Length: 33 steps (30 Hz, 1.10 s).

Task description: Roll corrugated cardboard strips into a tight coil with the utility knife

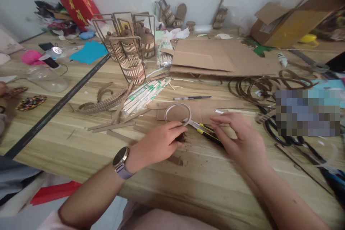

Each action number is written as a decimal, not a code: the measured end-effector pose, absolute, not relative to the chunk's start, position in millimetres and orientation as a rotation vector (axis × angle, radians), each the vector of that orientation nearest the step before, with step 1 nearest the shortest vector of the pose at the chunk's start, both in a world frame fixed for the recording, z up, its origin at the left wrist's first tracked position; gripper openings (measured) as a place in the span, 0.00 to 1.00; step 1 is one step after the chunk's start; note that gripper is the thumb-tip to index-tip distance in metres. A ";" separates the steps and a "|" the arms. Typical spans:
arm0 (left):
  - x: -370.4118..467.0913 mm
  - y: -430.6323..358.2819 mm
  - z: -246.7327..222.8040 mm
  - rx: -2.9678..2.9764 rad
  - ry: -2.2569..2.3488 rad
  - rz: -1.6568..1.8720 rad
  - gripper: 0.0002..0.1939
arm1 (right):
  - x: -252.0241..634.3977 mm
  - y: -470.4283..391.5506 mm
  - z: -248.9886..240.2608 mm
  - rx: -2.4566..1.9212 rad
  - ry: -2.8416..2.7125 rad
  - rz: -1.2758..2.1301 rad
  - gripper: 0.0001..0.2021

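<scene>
My left hand (156, 143), with a watch on the wrist, has its fingers closed on the near edge of a thin white tape roll (165, 115). Some dark brown crumbs lie under those fingers. To the right, the thumb and fingertips of my right hand (239, 136) come together in a pinch; what they hold, if anything, is too small to make out. Below that pinch lies a yellow and black utility knife (206, 133), its blade end close to the roll. A narrow white strip (219, 111) shows just beyond the fingertips. Flat cardboard (202, 113) lies behind.
A pen (192, 97), wrapped chopsticks (147, 95) and curled corrugated strips (105, 106) lie beyond my hands. Several small lidded baskets (132, 70) stand behind, beside stacked cardboard sheets (205, 55). Coiled brown strips (250, 88) and black-handled scissors (272, 133) are at right.
</scene>
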<state>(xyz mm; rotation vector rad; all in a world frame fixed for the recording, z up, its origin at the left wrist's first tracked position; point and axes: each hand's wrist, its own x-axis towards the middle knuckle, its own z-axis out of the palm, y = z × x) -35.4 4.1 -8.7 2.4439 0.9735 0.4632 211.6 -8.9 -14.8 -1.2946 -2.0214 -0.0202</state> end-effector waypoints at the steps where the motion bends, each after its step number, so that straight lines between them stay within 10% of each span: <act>1: -35.1 4.1 -9.0 2.446 1.003 0.476 0.19 | 212.0 -8.9 -14.0 -1.303 -2.012 -0.037 0.06; 11: -22.5 -6.7 -5.9 2.546 0.782 0.230 0.13 | 201.4 -7.5 -19.2 -1.153 -2.179 -0.099 0.19; 33: -20.2 -6.6 -7.4 2.501 0.992 0.402 0.18 | 216.9 -3.1 -22.4 -1.534 -1.720 0.131 0.08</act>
